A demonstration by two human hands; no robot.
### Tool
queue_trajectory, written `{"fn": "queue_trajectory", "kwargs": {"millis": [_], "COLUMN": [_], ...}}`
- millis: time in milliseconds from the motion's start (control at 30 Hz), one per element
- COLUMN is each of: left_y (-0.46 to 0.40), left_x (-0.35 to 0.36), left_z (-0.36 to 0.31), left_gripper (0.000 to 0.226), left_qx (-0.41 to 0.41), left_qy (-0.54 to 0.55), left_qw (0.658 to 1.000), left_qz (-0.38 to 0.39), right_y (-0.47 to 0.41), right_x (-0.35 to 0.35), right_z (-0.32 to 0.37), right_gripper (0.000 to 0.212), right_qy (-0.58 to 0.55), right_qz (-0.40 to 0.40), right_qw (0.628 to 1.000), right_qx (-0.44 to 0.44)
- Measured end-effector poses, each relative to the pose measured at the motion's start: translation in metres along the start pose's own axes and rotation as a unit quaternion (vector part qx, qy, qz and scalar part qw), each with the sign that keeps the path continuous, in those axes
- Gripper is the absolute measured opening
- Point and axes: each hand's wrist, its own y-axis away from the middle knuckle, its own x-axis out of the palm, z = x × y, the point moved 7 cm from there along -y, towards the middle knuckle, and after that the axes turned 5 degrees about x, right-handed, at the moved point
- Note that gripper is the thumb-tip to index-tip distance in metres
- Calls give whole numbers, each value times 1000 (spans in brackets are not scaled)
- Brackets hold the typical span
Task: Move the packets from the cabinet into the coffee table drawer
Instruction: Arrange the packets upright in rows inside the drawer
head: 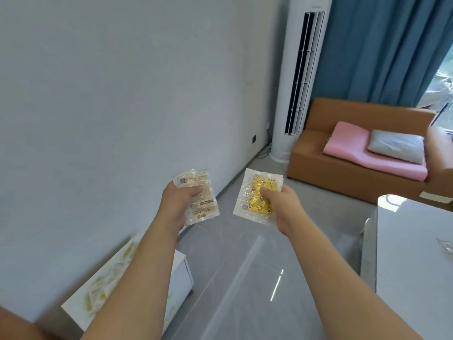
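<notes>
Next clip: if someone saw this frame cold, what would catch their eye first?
Two bare arms reach out mid-frame, each hand holding packets: the left hand grips clear packets with pale contents, the right hand a bright yellow patterned packet. Behind, a tall white tower air conditioner stands by blue curtains, with an orange sofa carrying a pink cushion at right.

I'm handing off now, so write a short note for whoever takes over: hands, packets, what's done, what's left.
Left hand has a grip on the clear, tan-printed packets.
Right hand has a grip on the yellow-patterned packets.
Both are held in the air over the floor; white cabinet is low left, white table at right.
Done: packets are in hand.
Left: put them into the drawer, which is not in view.
</notes>
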Motion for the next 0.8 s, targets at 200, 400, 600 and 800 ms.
{"fn": "queue_trajectory", "kwargs": {"millis": [200,400,600,800], "left_y": [60,104,190,281], "left_x": [91,167,248,319], "left_z": [28,29,42,62], "left_gripper": [35,39,37,31], "left_qx": [-27,-20,4,11], "left_qy": [-14,-1,-29,-21], "left_qw": [999,998,996,998], "left_qz": [38,60,82,64], "right_y": [32,58,96,137], "right_x": [-107,-203,-319,-437], "right_z": [1,2,15,20], "right_gripper": [22,22,21,21], "right_qy": [1,-10,-17,16], "right_qz": [-36,-77,-76,-68], "right_qw": [999,997,997,998], "right_qx": [11,24,-1,4]}}
